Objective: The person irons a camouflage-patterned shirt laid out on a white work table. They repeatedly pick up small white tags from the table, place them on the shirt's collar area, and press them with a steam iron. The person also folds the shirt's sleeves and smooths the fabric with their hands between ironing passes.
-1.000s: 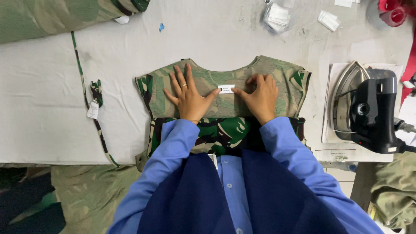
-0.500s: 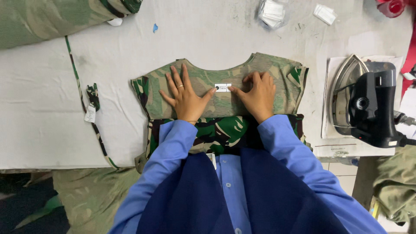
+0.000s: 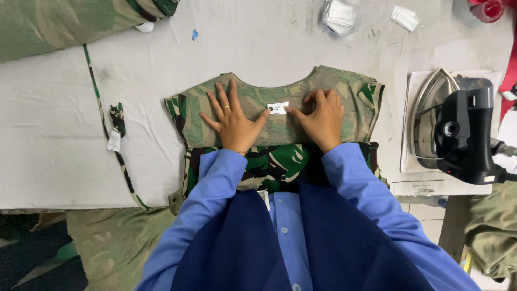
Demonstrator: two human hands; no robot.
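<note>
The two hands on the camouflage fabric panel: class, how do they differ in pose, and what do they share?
The left hand lies flat with fingers spread wide; the right hand has its fingers curled and bunched. The left hand wears a ring; none shows on the right hand. The left thumb tip and the right fingertips meet the small white label from opposite sides. Both press on the camouflage fabric panel and wear blue sleeves.

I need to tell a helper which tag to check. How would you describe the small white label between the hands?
On the white table, find the camouflage fabric piece with the curved neckline, pressed flat by both hands. The small white label lies at its middle, between the left hand and right hand. Unlike the loose white tags at the far edge, it sits on the fabric.
</note>
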